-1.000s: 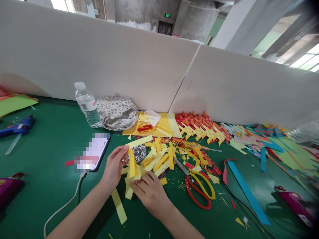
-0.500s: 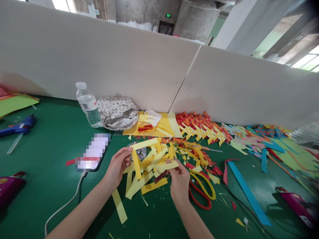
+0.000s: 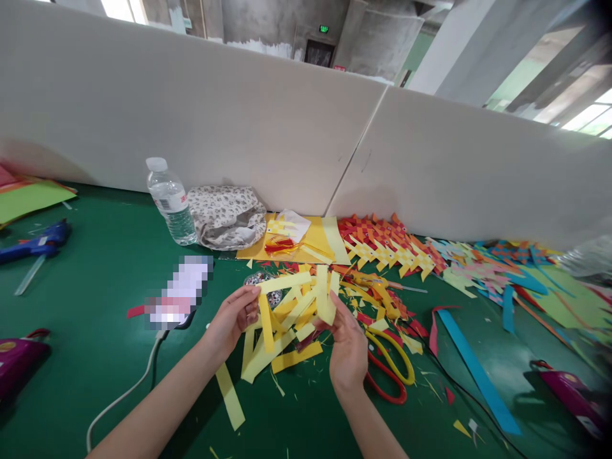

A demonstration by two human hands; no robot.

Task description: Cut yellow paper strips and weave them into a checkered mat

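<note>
My left hand (image 3: 234, 317) pinches a folded yellow paper strip (image 3: 277, 284), one leg pointing right and the other hanging down. My right hand (image 3: 348, 341) pinches a second yellow strip (image 3: 324, 296) and holds it upright beside the first. Both hands hover just above a heap of loose yellow strips (image 3: 282, 341) on the green table (image 3: 95, 268). Red-and-yellow scissors (image 3: 389, 370) lie just right of my right hand. A small patterned container (image 3: 261, 280) sits partly hidden behind the strips.
A phone (image 3: 179, 293) on a white cable lies left of my hands. A water bottle (image 3: 169, 203) and a patterned cloth pouch (image 3: 227, 217) stand by the white partition. Woven paper pieces (image 3: 387, 245) and coloured scraps spread right. Glue guns sit at far left (image 3: 33, 245) and right (image 3: 568, 392).
My right hand left the strips on the table, picked up a yellow strip and raised it upright next to the folded strip in my left hand, which lifted slightly.
</note>
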